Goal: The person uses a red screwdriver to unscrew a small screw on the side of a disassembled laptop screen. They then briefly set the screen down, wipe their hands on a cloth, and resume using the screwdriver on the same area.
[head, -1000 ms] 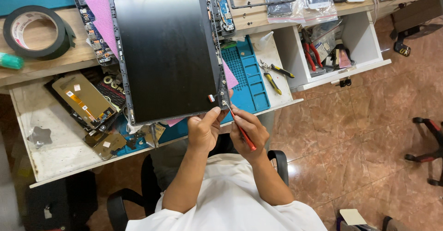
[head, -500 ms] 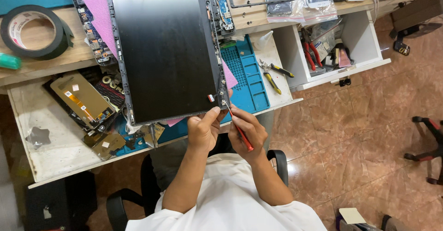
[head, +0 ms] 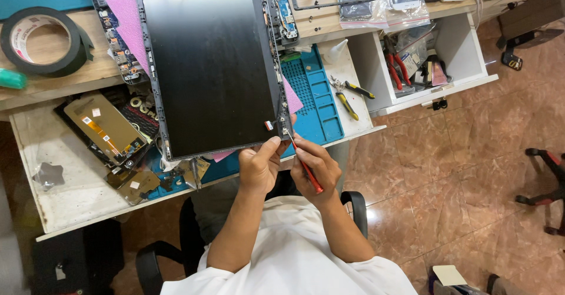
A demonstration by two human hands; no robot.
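Note:
A large black screen panel [head: 206, 59] lies on the bench inside a laptop frame, with pink sheets under its edges. My left hand [head: 261, 164] pinches the panel's near right corner, by a small bracket with a red mark. My right hand [head: 315, 168] holds a thin red-handled screwdriver [head: 306, 166], its tip touching that same corner of the frame. Both hands are close together at the bench's front edge, above my lap.
A blue work mat [head: 315, 98] lies right of the panel, with yellow-handled pliers [head: 347, 98] beside it. An open white drawer [head: 429, 53] holds tools. A roll of black tape [head: 41, 39] and a phone screen part [head: 109, 127] sit left. Chair base [head: 544, 189] at right.

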